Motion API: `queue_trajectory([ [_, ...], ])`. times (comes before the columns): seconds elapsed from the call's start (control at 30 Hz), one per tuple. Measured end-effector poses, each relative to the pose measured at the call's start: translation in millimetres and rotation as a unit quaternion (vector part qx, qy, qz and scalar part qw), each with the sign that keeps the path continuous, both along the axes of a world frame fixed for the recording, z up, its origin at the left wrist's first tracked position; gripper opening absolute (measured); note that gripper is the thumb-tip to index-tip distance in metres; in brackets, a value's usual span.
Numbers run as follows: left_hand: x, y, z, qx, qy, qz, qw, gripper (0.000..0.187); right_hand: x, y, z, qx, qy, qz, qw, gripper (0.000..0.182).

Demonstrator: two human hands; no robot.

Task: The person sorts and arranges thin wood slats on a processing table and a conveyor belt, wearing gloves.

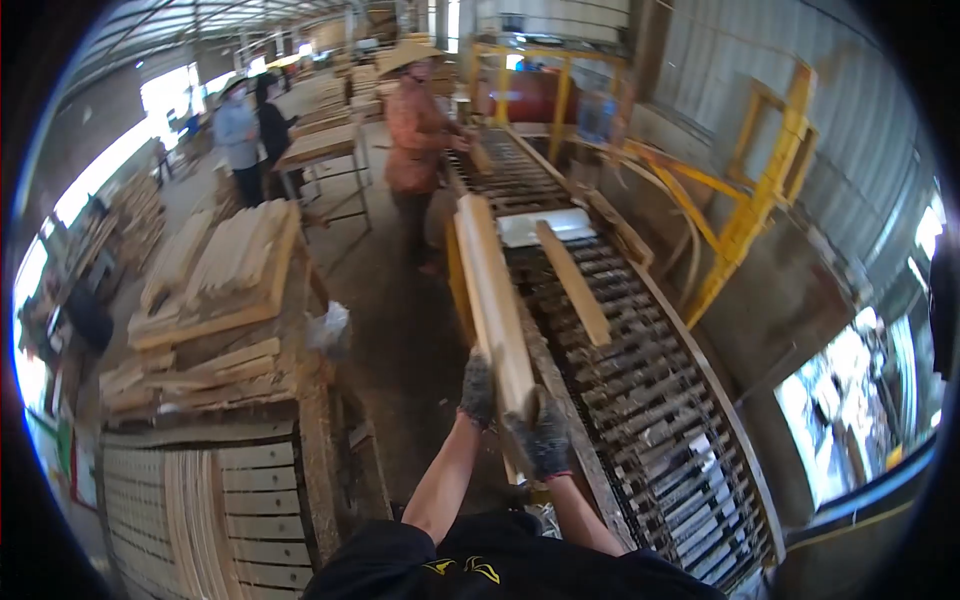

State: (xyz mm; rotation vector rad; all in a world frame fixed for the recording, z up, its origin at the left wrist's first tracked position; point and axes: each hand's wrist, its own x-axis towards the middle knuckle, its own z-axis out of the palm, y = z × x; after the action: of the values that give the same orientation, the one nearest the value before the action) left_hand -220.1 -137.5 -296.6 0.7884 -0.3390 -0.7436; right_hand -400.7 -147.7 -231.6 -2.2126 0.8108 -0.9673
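Both my hands, in dark grey gloves, hold the near end of a long stack of pale wooden boards. My left hand is closed on the left side of the boards, and my right hand grips their right side near the end. The boards point away from me along the left edge of a slatted conveyor. On the conveyor, to the right of the held boards, lies a single loose board. A whitish flat plate crosses the conveyor beyond it.
A person in an orange top and wide hat stands beside the conveyor's far part. At left, a table bears stacked boards; nearer is a slotted bed with strips. A yellow frame rises at right. Two people stand farther back.
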Motion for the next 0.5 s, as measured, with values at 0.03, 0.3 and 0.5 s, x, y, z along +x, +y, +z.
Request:
queue_trajectory([
  [0.03,28.4,29.0,-2.3,-0.025,-0.026,0.019,0.999,0.049,27.5,22.6,-0.1,-0.025,-0.01,0.049,0.998,0.064],
  [0.3,177.8,372.8,27.4,0.15,-0.093,0.256,0.951,0.053,199.2,244.9,-24.0,-0.013,0.084,0.435,0.896,0.065],
  [0.5,157.1,631.6,-30.5,0.654,-0.247,0.28,0.658,0.073,249.8,356.3,-126.4,0.041,0.286,0.673,0.681,0.063],
])
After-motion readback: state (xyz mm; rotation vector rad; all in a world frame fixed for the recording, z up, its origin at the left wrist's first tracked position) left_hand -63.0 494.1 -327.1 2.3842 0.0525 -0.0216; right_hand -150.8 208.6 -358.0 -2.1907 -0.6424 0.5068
